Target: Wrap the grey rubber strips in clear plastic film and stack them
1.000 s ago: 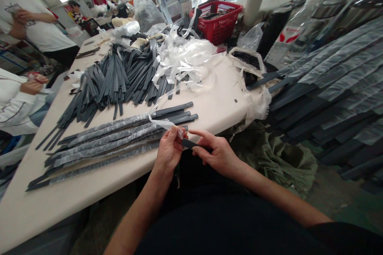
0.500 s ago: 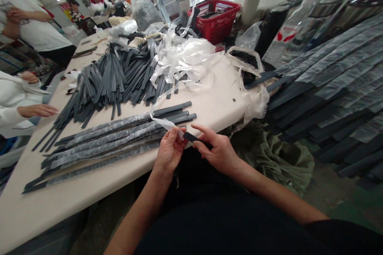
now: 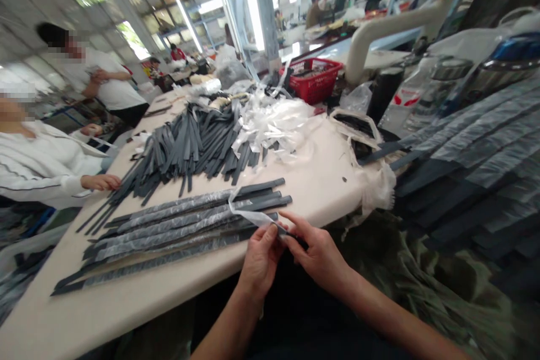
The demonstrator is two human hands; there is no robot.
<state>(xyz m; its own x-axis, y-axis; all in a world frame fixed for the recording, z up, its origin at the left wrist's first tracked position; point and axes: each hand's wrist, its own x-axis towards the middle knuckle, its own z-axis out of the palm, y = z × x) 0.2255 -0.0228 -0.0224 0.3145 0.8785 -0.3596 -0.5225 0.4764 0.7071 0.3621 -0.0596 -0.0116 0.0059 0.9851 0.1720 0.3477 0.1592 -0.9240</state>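
Dark strip [image 3: 282,230] sits between the left hand [image 3: 262,253] and right hand [image 3: 319,250]; both pinch it, the left with white film [image 3: 255,216] too. It looks light and bendy; best pinched near the end.

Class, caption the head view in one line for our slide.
Left hand pinches white film, right hand holds a dark strap, beside a table bearing wrapped straps.

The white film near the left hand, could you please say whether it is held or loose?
Held: the left hand pinches the white film, which trails over the wrapped strips.
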